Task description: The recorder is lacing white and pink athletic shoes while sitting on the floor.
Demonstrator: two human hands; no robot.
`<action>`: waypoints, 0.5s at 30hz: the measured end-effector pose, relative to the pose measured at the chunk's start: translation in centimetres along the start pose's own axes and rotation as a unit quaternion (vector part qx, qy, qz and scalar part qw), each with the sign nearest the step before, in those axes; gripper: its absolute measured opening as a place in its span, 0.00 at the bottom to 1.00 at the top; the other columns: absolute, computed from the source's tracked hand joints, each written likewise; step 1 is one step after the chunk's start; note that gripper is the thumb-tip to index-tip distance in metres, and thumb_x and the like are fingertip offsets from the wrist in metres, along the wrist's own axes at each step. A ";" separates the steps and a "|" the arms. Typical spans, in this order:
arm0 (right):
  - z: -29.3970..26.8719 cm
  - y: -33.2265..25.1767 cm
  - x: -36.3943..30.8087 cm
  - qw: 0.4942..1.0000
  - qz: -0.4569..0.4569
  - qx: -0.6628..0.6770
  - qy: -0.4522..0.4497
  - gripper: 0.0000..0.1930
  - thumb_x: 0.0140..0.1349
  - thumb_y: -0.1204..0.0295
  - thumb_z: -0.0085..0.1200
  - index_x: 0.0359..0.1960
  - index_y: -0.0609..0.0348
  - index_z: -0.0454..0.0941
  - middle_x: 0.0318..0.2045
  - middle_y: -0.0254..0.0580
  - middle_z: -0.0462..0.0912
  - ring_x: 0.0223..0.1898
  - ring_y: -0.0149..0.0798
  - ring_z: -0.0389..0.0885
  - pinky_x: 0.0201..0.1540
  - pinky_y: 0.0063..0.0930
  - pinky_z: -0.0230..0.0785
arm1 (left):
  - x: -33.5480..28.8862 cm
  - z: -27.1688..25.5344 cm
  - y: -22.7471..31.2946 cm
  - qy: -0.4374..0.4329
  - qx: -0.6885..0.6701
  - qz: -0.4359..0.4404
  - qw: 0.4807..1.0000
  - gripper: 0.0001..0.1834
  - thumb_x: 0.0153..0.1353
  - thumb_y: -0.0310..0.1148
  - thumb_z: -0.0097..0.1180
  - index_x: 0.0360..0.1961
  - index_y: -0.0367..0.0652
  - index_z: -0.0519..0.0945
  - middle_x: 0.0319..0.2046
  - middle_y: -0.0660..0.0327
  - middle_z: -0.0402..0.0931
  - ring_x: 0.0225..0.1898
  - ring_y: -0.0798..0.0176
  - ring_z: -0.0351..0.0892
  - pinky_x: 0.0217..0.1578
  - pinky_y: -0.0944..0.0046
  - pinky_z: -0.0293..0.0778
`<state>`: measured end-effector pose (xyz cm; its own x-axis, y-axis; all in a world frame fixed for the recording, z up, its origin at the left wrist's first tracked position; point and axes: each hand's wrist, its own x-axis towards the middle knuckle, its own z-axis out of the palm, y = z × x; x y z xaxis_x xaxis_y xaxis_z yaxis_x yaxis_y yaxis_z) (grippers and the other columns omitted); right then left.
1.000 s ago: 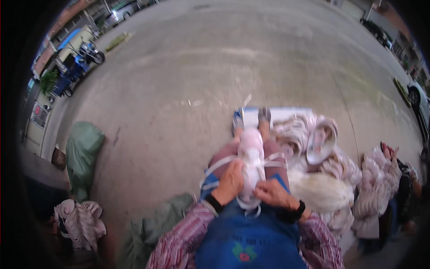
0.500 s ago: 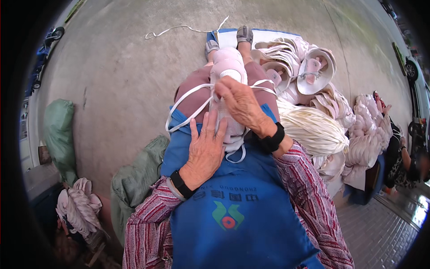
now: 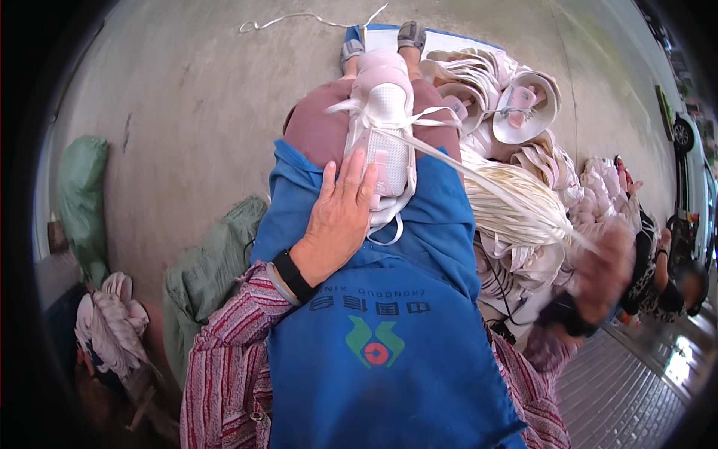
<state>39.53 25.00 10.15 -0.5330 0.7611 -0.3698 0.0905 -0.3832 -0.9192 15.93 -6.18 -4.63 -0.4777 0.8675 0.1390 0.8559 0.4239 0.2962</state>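
Note:
A white and pale pink shoe upper lies lengthwise across my lap over the blue apron. My left hand rests on its near part, fingers stretched out and slightly apart. From the middle of the upper, a white shoelace runs taut to the right. Its far end is in my right hand, which is closed on it and smeared by motion. Other lace ends hang loose at the left and right of the upper, and a white loop lies at its near end.
At my right lie a bundle of pale laces and stacked shoe uppers. Green sacks stand at the left, near more pale uppers. A loose white lace lies on the floor ahead. Another person is at far right.
My right hand has moved from the upper far out to the right, drawing the lace with it. The left hand stays on the upper, and the lace loop at the left has shrunk.

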 end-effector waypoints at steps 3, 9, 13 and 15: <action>-10.4 -4.4 -0.7 0.963 -0.167 0.114 -0.178 0.03 0.67 0.72 0.43 0.39 0.48 0.69 0.18 0.21 0.62 0.12 0.17 0.56 0.11 0.12 0.48 | 0.0 0.2 0.0 0.008 -0.002 -0.002 1.000 0.47 0.45 0.32 0.64 0.64 0.31 0.53 0.65 0.37 0.47 0.63 0.41 0.58 0.62 0.42 0.52; -3.7 7.6 5.4 0.884 -0.211 -0.411 0.072 0.11 0.66 0.60 0.44 0.28 0.47 0.72 0.15 0.21 0.62 0.13 0.19 0.59 0.13 0.16 0.52 | 0.9 -2.2 -0.7 -0.048 -0.114 -0.005 0.992 0.38 0.50 0.30 0.62 0.61 0.34 0.60 0.63 0.41 0.53 0.62 0.45 0.59 0.62 0.46 0.55; 12.6 8.7 4.3 0.861 -0.235 -0.419 -0.167 0.07 0.58 0.69 0.54 0.33 0.60 0.74 0.22 0.40 0.69 0.24 0.30 0.67 0.27 0.31 0.63 | 3.1 -3.5 -4.0 0.043 -0.271 -0.154 0.949 0.14 0.59 0.29 0.53 0.46 0.37 0.74 0.43 0.49 0.73 0.34 0.56 0.79 0.37 0.62 0.75; 17.2 9.0 3.4 0.847 -0.147 -0.446 -0.247 0.08 0.55 0.69 0.57 0.33 0.59 0.75 0.20 0.40 0.73 0.21 0.36 0.72 0.26 0.33 0.67 | 4.5 -2.7 -5.5 0.071 -0.255 -0.148 0.953 0.11 0.60 0.29 0.51 0.43 0.37 0.75 0.38 0.51 0.73 0.29 0.58 0.77 0.32 0.63 0.73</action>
<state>24.06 15.19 2.98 -0.9104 0.3580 -0.2074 0.3749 0.5017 -0.7796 8.54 -5.27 -3.09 -0.7367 0.6697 0.0936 0.4891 0.4321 0.7577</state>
